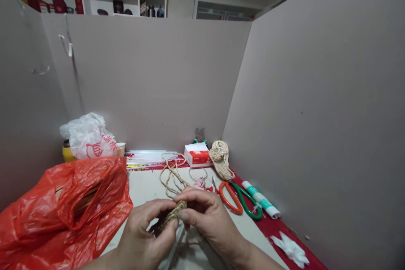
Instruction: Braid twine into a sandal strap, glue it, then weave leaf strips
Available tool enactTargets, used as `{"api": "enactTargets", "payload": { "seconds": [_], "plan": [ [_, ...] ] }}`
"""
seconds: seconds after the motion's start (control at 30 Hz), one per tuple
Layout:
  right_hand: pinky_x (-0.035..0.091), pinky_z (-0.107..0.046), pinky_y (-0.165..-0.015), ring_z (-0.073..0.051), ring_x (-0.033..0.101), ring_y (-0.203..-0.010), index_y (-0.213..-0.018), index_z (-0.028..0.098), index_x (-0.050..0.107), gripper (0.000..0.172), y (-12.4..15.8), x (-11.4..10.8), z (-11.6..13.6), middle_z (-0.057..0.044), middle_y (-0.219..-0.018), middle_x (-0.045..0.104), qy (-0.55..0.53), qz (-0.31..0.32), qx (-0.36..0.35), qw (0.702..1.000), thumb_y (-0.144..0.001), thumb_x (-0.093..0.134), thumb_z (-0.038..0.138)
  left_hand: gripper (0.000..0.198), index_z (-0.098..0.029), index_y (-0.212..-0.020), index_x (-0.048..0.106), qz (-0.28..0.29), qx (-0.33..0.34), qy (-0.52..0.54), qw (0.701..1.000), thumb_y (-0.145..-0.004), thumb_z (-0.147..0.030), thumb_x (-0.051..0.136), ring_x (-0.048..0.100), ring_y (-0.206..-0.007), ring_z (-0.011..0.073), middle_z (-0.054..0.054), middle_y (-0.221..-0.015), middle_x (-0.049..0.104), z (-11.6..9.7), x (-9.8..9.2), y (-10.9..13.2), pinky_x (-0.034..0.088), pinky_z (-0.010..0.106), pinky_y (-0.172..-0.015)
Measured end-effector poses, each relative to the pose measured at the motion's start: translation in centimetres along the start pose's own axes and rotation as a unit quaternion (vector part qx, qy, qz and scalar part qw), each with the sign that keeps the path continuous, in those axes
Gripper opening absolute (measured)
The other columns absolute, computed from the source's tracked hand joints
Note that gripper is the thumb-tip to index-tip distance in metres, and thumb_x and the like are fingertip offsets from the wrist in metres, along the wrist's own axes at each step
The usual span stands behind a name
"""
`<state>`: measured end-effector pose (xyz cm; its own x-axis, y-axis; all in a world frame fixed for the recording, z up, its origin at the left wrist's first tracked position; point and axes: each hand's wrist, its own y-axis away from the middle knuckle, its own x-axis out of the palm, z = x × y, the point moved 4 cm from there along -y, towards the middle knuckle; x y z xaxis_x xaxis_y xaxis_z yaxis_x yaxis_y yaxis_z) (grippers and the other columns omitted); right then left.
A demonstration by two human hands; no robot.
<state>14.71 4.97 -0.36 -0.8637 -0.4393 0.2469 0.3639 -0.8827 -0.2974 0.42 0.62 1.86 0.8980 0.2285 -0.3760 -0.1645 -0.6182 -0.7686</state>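
Bag of red plastic (44, 206), possible snag for leftward moves. In left hand (145, 228), braided straw piece (169, 218), firmly gripped, right end pinched in right hand (209, 219); likely to unravel from a slackened hold. Rightward, orange handle (236, 211), easily knocked; then narrow red table border (275, 228) and partition (316, 114), little room.

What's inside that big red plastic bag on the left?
Through a gap in the red plastic bag, some long brown strips show. The folds cover the rest, so I can't tell how many there are or what else lies inside.
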Motion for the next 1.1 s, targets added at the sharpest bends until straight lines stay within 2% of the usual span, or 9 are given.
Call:
{"api": "enactTargets", "payload": {
  "seconds": [0.13, 0.27, 0.5, 0.67, 0.83, 0.9, 0.97, 1.03, 1.1],
  "plan": [
    [0.044, -0.02, -0.052, -0.01, 0.055, -0.059, -0.079, 0.022, 0.077, 0.015, -0.2, -0.6, 0.4, -0.001, -0.073, 0.065, 0.022, -0.02, -0.021, 0.999, -0.065, 0.081, 0.026, 0.035, -0.021, -0.105, 0.063, 0.023, 0.011, -0.005, 1.0, -0.072, -0.01, 0.067, 0.07, -0.073, 0.0157, 0.005, -0.09, 0.074, 0.3, 0.3, 0.2, 0.058, 0.023, -0.065],
    [0.043, -0.02, -0.05, -0.009, 0.051, -0.055, -0.078, 0.022, 0.076, 0.016, -0.4, -1.2, 0.7, 0.0, -0.07, 0.063, 0.027, -0.039, -0.031, 0.998, -0.064, 0.082, 0.028, 0.051, -0.021, -0.119, 0.057, 0.002, 0.011, -0.04, 0.999, -0.071, -0.015, 0.07, 0.07, -0.08, 0.0189, 0.009, -0.101, 0.073, 1.0, 0.1, 0.7, 0.059, 0.027, -0.068],
    [0.043, -0.02, -0.05, -0.008, 0.051, -0.053, -0.078, 0.023, 0.076, 0.014, -0.2, -1.4, 1.1, 0.001, -0.07, 0.063, 0.015, -0.033, -0.029, 0.999, -0.066, 0.081, 0.028, 0.033, -0.021, -0.109, 0.061, 0.024, -0.003, -0.035, 0.999, -0.077, -0.014, 0.065, 0.067, -0.071, 0.0148, 0.005, -0.088, 0.072, 0.7, 0.1, 0.6, 0.058, 0.026, -0.066],
    [0.044, -0.019, -0.049, -0.009, 0.051, -0.059, -0.079, 0.024, 0.077, 0.014, -0.6, -1.2, 1.1, 0.0, -0.077, 0.06, -0.011, -0.021, -0.046, 0.999, -0.066, 0.08, 0.027, 0.034, -0.022, -0.109, 0.059, 0.007, -0.004, -0.049, 0.999, -0.077, -0.011, 0.064, 0.068, -0.076, 0.0145, 0.003, -0.092, 0.072, 1.2, 0.0, 0.6, 0.057, 0.024, -0.068],
    [0.045, -0.018, -0.051, -0.008, 0.052, -0.06, -0.079, 0.024, 0.077, 0.013, -0.9, -1.3, 1.6, -0.001, -0.079, 0.061, -0.024, -0.003, -0.055, 0.998, -0.066, 0.081, 0.027, 0.036, -0.022, -0.109, 0.061, 0.004, -0.005, -0.037, 0.999, -0.075, -0.012, 0.066, 0.064, -0.065, 0.0129, 0.002, -0.085, 0.071, 0.9, -0.4, 0.2, 0.054, 0.022, -0.057],
    [0.047, -0.019, -0.052, -0.009, 0.054, -0.058, -0.08, 0.024, 0.076, 0.015, -0.8, -1.4, 1.7, 0.0, -0.074, 0.062, -0.025, 0.002, -0.039, 0.999, -0.067, 0.081, 0.027, 0.035, -0.022, -0.108, 0.063, 0.026, -0.046, -0.002, 0.999, -0.074, -0.016, 0.067, 0.063, -0.065, 0.0133, 0.003, -0.086, 0.071, 0.7, -0.4, -0.1, 0.052, 0.022, -0.056],
    [0.048, -0.02, -0.053, -0.009, 0.056, -0.058, -0.082, 0.023, 0.076, 0.015, -0.7, -1.5, 1.7, 0.0, -0.069, 0.063, -0.022, 0.01, -0.022, 0.999, -0.068, 0.08, 0.028, 0.029, -0.022, -0.106, 0.065, 0.073, -0.122, 0.074, 0.987, -0.077, -0.023, 0.066, 0.064, -0.073, 0.0154, 0.004, -0.09, 0.071, 0.9, -0.1, -0.4, 0.053, 0.024, -0.063],
    [0.048, -0.02, -0.054, -0.01, 0.057, -0.058, -0.082, 0.021, 0.076, 0.015, -0.7, -1.6, 1.6, 0.0, -0.067, 0.064, -0.018, 0.02, -0.008, 1.0, -0.069, 0.079, 0.027, 0.023, -0.019, -0.099, 0.068, 0.118, -0.221, 0.174, 0.952, -0.083, -0.033, 0.06, 0.063, -0.074, 0.0158, 0.004, -0.083, 0.069, 1.3, 0.4, -0.5, 0.052, 0.025, -0.066],
    [0.048, -0.02, -0.054, -0.009, 0.057, -0.057, -0.082, 0.02, 0.076, 0.015, -0.9, -1.7, 1.4, 0.0, -0.067, 0.066, -0.025, 0.021, 0.004, 0.999, -0.068, 0.08, 0.027, 0.028, -0.016, -0.085, 0.07, 0.151, -0.316, 0.258, 0.901, -0.084, -0.041, 0.057, 0.058, -0.062, 0.0125, 0.002, -0.068, 0.064, 1.9, 1.0, -0.4, 0.048, 0.023, -0.059]
  ]
}}
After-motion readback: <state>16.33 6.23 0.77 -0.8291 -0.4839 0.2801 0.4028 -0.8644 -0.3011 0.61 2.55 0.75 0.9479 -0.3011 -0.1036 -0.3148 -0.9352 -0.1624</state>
